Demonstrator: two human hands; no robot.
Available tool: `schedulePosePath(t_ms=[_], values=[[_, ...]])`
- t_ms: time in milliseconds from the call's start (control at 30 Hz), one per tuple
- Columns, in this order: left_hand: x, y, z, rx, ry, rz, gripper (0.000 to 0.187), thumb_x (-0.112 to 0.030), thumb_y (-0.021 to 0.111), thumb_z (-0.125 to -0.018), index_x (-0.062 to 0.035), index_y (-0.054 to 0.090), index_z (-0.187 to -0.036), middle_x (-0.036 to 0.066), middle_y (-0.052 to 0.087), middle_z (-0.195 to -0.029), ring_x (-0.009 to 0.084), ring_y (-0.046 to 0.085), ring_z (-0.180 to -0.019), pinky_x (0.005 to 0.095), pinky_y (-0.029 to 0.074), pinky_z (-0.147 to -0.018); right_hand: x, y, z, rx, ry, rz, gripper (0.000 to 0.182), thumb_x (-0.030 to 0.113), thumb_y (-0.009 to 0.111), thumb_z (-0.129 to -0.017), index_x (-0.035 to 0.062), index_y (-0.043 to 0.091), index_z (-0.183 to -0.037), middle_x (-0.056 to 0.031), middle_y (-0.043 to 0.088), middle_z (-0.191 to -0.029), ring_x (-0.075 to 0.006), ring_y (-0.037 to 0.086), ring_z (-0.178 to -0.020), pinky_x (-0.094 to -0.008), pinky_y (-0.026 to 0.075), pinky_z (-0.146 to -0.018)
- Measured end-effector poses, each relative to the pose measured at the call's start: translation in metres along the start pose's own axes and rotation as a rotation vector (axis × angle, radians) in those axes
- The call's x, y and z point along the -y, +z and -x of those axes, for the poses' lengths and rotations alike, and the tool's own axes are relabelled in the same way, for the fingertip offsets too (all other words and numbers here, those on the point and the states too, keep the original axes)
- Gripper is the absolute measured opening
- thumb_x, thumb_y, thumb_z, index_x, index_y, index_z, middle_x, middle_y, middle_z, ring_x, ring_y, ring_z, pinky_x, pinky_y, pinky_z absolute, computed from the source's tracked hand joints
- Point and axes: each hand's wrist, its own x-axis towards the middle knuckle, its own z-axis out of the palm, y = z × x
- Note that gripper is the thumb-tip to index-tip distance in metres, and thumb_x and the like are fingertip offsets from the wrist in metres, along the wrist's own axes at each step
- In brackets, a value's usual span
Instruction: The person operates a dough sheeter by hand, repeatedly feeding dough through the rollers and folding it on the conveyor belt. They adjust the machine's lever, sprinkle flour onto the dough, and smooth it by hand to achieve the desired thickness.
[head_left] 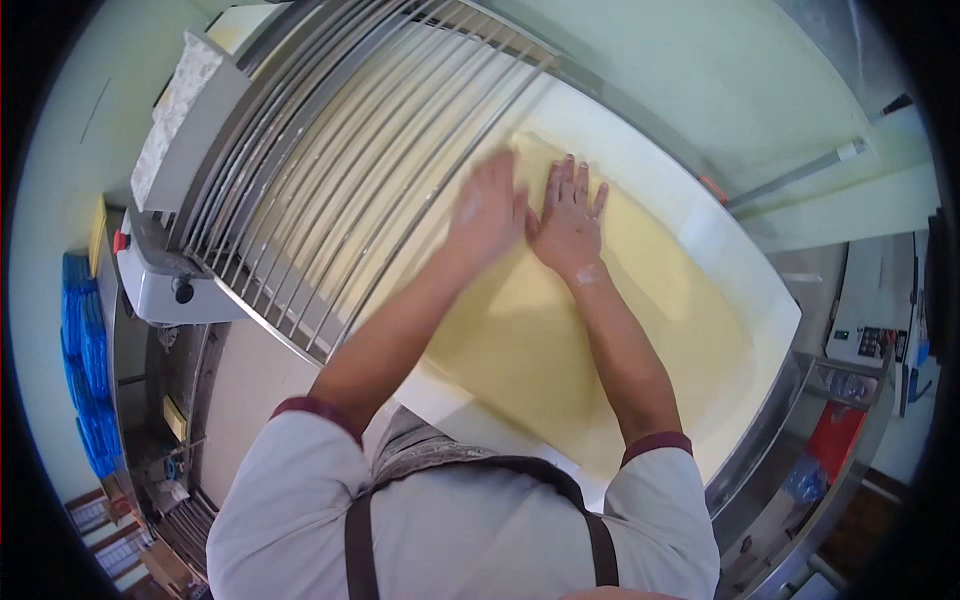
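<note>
A wide, pale yellow sheet of dough (680,320) lies flat on the white bed of a dough sheeter (770,310), part of it running under the metal bars on the left. My right hand (570,222) rests palm down on the dough near its far edge, fingers stretched and spread, with white flour on the wrist. Just left of it is my left hand (484,212), blurred by motion, its fingers stretched forward and its thumb close to my right thumb. This hand is over the dough beside the last bar. Neither hand holds anything.
A guard of parallel metal bars (370,150) covers the left part of the bed. A red button (122,241) sits on the machine's left side. Blue plastic bags (85,360) hang at far left. Metal shelving with a red item (838,440) stands at the right.
</note>
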Motion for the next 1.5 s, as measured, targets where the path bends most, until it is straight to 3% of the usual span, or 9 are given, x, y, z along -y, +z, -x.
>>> schedulePosePath(t_ms=[200, 400, 600, 700, 967, 1100, 1333, 1433, 1500], values=[[-0.002, -0.006, 0.116, 0.295, 0.004, -0.259, 0.072, -0.045, 0.035, -0.095, 0.0045, 0.018, -0.145, 0.023, 0.018, -0.152, 0.034, 0.015, -0.143, 0.0476, 0.012, -0.115, 0.029, 0.013, -0.049, 0.021, -0.101, -0.022, 0.071, 0.049, 0.038, -0.094, 0.0039, 0.025, -0.146, -0.0122, 0.02, -0.155, -0.0303, 0.014, -0.144, -0.0537, 0.009, -0.114], [0.012, -0.022, 0.144, 0.294, 0.018, -0.291, 0.072, -0.044, 0.04, -0.095, 0.0012, 0.018, -0.146, 0.02, 0.018, -0.153, 0.0327, 0.014, -0.143, 0.0482, 0.012, -0.115, 0.006, 0.004, 0.036, 0.049, -0.287, -0.041, 0.069, 0.049, 0.042, -0.093, 0.0088, 0.026, -0.147, -0.0116, 0.022, -0.154, -0.0263, 0.019, -0.143, -0.0501, 0.012, -0.115], [0.009, -0.02, 0.154, 0.32, 0.042, -0.309, 0.071, -0.042, 0.041, -0.095, 0.0017, 0.019, -0.146, 0.019, 0.018, -0.154, 0.0317, 0.015, -0.143, 0.0487, 0.01, -0.115, -0.191, -0.043, 0.226, -0.018, 0.25, 0.137, 0.069, 0.039, 0.046, -0.095, 0.0034, 0.021, -0.147, -0.0169, 0.021, -0.153, -0.0287, 0.016, -0.143, -0.0497, 0.015, -0.114], [-0.042, 0.001, 0.178, 0.43, 0.313, -0.264, 0.071, -0.042, 0.039, -0.095, 0.0001, 0.015, -0.148, 0.02, 0.017, -0.154, 0.0326, 0.013, -0.143, 0.0482, 0.009, -0.115, -0.225, -0.052, 0.319, -0.024, 0.366, 0.066, 0.068, 0.034, 0.048, -0.095, 0.0037, 0.017, -0.148, -0.0183, 0.02, -0.153, -0.0287, 0.015, -0.144, -0.0482, 0.016, -0.114], [-0.066, 0.012, 0.196, 0.428, 0.374, -0.281, 0.07, -0.04, 0.04, -0.096, -0.0007, 0.015, -0.148, 0.022, 0.014, -0.154, 0.034, 0.012, -0.144, 0.0493, 0.008, -0.115, -0.204, -0.051, 0.433, -0.124, 0.569, -0.957, 0.057, 0.005, 0.05, -0.092, -0.0021, 0.028, -0.143, -0.0192, 0.032, -0.148, -0.0272, 0.032, -0.138, -0.0333, 0.027, -0.112], [-0.181, 0.034, 0.237, 0.802, 0.782, -0.097, 0.082, -0.049, 0.054, -0.088, 0.0004, 0.023, -0.145, 0.017, 0.019, -0.153, 0.0283, 0.012, -0.144, 0.0498, 0.01, -0.115, -0.166, -0.085, 0.485, -0.022, 0.744, -1.409, 0.063, -0.006, 0.054, -0.086, -0.0033, 0.029, -0.143, -0.0135, 0.036, -0.146, -0.0205, 0.034, -0.136, -0.0306, 0.027, -0.112], [-0.245, 0.093, 0.263, 0.652, 0.962, -0.098, 0.083, -0.053, 0.053, -0.086, -0.0016, 0.025, -0.145, 0.017, 0.019, -0.153, 0.0281, 0.015, -0.144, 0.0498, 0.01, -0.115, -0.136, -0.076, 0.521, -0.204, 0.593, -0.899, 0.057, 0.004, 0.071, -0.078, 0.0083, 0.052, -0.132, -0.0187, 0.055, -0.129, -0.029, 0.055, -0.119, -0.0353, 0.046, -0.098], [-0.246, 0.092, 0.263, 0.652, 0.954, -0.099, 0.083, -0.053, 0.054, -0.086, -0.0014, 0.026, -0.145, 0.017, 0.019, -0.153, 0.0285, 0.014, -0.144, 0.0507, 0.011, -0.115, -0.129, -0.069, 0.523, -0.288, 0.597, -0.745, 0.051, 0.001, 0.07, -0.079, 0.0054, 0.056, -0.128, -0.0183, 0.063, -0.117, -0.0247, 0.065, -0.102, -0.0317, 0.051, -0.087], [-0.248, 0.093, 0.265, 0.641, 0.962, -0.088, 0.082, -0.052, 0.054, -0.085, -0.001, 0.027, -0.144, 0.017, 0.021, -0.152, 0.0285, 0.014, -0.144, 0.0517, 0.011, -0.114, -0.124, -0.071, 0.525, -0.28, 0.624, -0.743, 0.044, 0.002, 0.067, -0.082, 0.0051, 0.058, -0.125, -0.0198, 0.063, -0.115, -0.0315, 0.063, -0.104, -0.0364, 0.051, -0.089]])
